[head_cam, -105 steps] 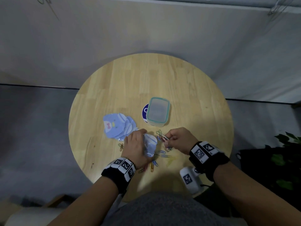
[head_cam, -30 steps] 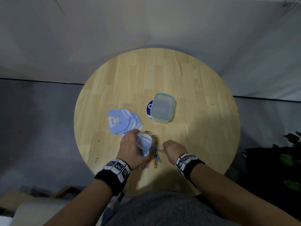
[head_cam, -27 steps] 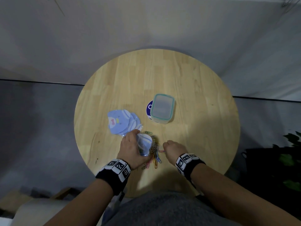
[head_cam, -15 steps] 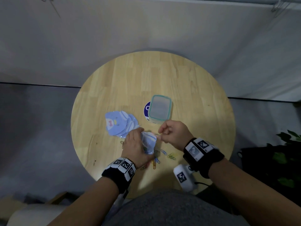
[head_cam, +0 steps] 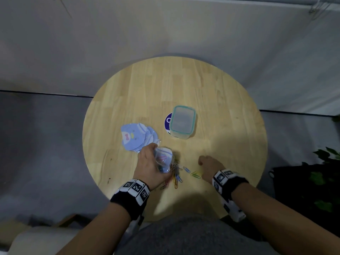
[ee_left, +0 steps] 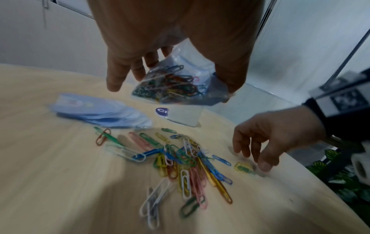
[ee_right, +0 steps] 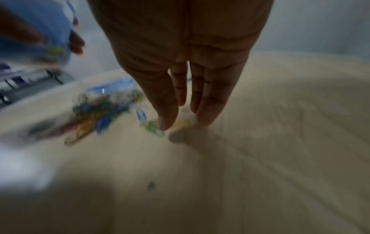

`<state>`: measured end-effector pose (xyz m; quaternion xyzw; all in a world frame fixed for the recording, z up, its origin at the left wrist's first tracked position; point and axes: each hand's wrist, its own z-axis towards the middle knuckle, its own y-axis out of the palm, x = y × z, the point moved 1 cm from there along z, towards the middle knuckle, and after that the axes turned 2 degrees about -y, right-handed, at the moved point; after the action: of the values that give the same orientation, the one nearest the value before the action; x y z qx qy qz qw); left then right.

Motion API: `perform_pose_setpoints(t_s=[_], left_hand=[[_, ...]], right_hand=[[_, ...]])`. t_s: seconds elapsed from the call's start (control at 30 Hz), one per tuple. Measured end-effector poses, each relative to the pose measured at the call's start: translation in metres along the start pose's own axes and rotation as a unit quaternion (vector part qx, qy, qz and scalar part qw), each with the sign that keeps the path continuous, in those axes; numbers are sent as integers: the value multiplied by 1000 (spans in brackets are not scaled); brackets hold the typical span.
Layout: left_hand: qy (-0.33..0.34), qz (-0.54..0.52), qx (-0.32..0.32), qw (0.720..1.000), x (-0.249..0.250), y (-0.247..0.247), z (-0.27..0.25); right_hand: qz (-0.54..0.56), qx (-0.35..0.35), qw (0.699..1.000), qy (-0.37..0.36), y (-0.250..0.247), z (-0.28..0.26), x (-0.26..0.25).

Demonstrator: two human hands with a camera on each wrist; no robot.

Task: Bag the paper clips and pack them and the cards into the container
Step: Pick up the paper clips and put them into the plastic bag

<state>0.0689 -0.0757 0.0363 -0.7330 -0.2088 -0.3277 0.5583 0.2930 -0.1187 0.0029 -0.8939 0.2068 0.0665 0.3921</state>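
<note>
My left hand [head_cam: 152,160] grips a clear plastic bag [head_cam: 164,160] just above the table; several coloured paper clips [ee_left: 172,82] lie inside it. Below and to its right, a loose pile of paper clips [head_cam: 175,174] [ee_left: 186,159] is spread on the wood. My right hand [head_cam: 204,162] [ee_left: 254,156] reaches down with fingers extended, tips touching the table beside a yellow-green clip pair [head_cam: 196,174] [ee_left: 243,167]; it holds nothing that I can see. Blue penguin cards [head_cam: 136,137] are fanned at the left. The lidded clear container [head_cam: 182,122] stands beyond.
Everything sits on a round wooden table [head_cam: 184,85]. A blue round sticker [head_cam: 167,120] shows under the container's left side. A green plant [head_cam: 323,181] stands off the table's right edge. The right wrist view is blurred by motion.
Half a second ago my right hand was up at the bag's mouth; it has now dropped to the table, right of the pile. The left hand still holds the bag.
</note>
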Motion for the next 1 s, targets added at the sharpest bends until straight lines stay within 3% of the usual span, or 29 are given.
perform_pose_setpoints(t_s=[0.17, 0.4, 0.57, 0.73, 0.87, 1.0], left_hand=[[-22, 19, 4, 1000, -15, -6, -10], [-32, 36, 7, 999, -19, -19, -12], [-28, 41, -1, 999, -22, -17, -11], [-20, 40, -20, 999, -22, -12, -11], [-24, 38, -26, 999, -21, -9, -10], [-26, 42, -34, 998, -19, -3, -9]], right_hand=[[7, 52, 998, -31, 21, 16, -10], [86, 125, 988, -2, 28, 35, -51], [1, 64, 998, -28, 42, 35, -69], [-29, 88, 996, -17, 40, 38, -65], [48, 85, 995, 22, 30, 30, -56], [228, 117, 965, 50, 12, 17, -46]])
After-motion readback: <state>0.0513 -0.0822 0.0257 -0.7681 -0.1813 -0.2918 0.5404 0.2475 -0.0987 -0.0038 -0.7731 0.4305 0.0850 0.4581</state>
